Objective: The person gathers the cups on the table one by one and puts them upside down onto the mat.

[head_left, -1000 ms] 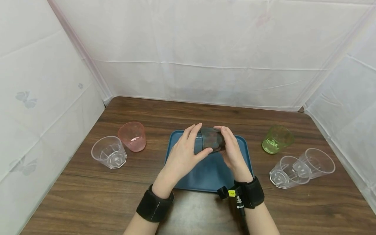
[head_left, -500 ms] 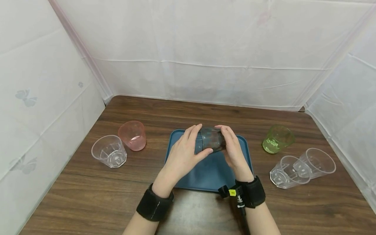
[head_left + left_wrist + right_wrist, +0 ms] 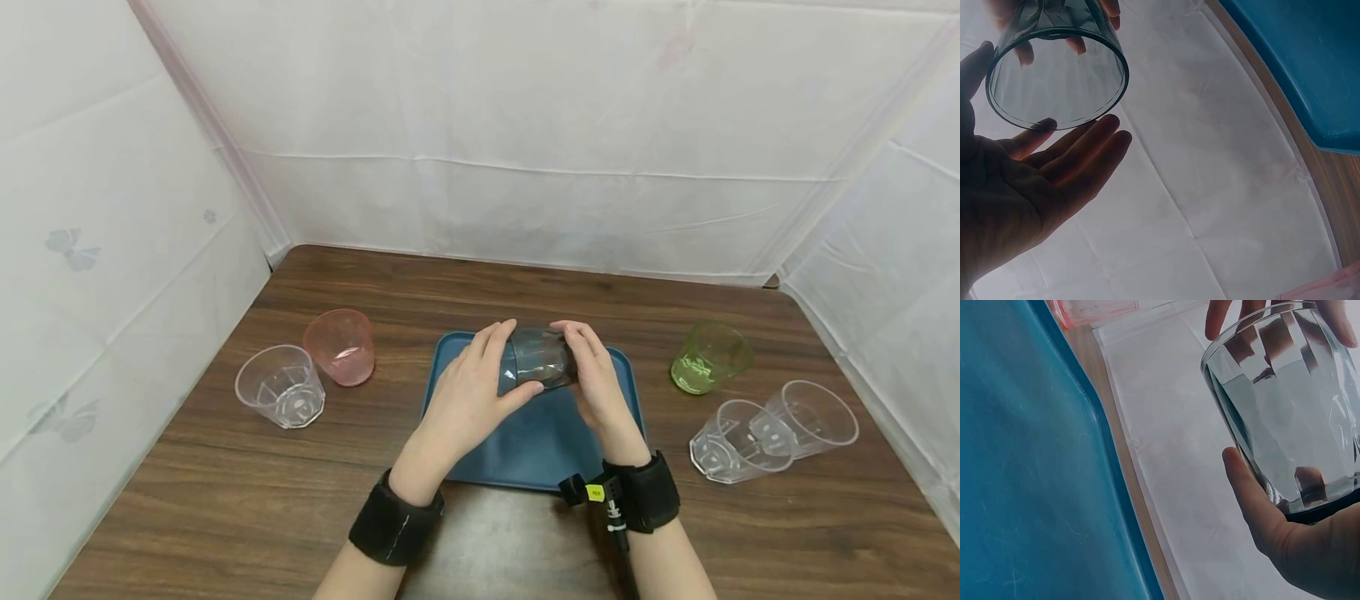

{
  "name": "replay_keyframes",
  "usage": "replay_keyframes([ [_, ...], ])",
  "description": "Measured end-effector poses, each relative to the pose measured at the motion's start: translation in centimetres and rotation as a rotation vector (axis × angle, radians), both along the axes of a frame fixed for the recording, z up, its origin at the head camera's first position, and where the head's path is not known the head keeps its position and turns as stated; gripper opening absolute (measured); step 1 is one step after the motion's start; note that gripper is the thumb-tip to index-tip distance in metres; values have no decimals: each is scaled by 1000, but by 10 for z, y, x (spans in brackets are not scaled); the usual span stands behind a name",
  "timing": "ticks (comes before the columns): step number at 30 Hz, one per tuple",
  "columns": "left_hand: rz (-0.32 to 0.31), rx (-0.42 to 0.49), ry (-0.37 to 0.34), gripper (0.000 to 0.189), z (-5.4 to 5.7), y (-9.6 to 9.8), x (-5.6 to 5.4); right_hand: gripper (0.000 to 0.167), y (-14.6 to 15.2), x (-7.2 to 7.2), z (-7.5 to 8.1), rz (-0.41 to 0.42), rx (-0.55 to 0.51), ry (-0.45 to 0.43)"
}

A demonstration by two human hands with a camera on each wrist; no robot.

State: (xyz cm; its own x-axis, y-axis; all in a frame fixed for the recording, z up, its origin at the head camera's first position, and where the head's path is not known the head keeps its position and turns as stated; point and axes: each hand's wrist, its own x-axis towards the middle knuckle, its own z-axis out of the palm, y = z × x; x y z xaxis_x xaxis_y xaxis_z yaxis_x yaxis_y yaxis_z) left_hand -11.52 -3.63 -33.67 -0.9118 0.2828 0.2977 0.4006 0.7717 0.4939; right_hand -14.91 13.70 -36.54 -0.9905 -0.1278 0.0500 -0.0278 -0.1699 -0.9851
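A wooden table (image 3: 225,500) bears a blue tray (image 3: 540,442). Above it, the left hand (image 3: 468,392) grips a sideways smoky glass (image 3: 545,357) by its rim end, the right hand (image 3: 597,379) by its base end. A pink tumbler (image 3: 340,348) sits left, a green tumbler (image 3: 708,357) right.

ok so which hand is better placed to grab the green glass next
Probably the right hand: the green glass stands on its side of the tray, farther from the left hand. Both hold the dark glass, though, so the left would have to keep it.
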Motion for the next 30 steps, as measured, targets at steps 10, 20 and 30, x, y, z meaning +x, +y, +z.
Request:
replay_keyframes([
  [10, -7, -20, -31, 78, -1, 0, -1, 46, 3, -1, 0, -17, 33, -4],
  [20, -15, -40, -52, 79, -5, 0, -4, 43, 6, -3, 0, -77, 144, 7],
  [30, -26, -53, -50, 78, -6, 0, -5, 38, 9, -5, 0, -140, 254, 17],
])
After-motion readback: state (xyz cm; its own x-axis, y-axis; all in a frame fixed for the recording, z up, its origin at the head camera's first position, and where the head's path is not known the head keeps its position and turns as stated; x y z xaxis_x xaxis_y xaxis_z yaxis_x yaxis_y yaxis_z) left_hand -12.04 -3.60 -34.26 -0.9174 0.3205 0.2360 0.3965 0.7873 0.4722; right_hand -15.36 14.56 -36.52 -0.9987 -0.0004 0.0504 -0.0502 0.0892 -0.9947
